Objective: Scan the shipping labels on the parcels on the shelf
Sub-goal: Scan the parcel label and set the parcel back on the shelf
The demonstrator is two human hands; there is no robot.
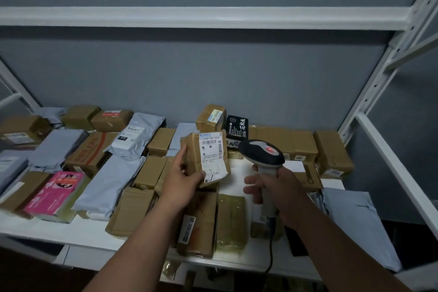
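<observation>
White metal shelf (78,227) against a grey wall (213,73), deck crowded with parcels; bare strip along the front edge and near centre. Left hand (182,180) grips a small brown parcel (205,156), label (212,156) facing up, lifted above the pile. Right hand (277,192) clasps the scanner (262,153) handle, head just beside the label.

Single head-worn wide-angle view, looking forward and down, close over the white shelf (78,225); far grey wall (213,73) fills the upper frame.
</observation>
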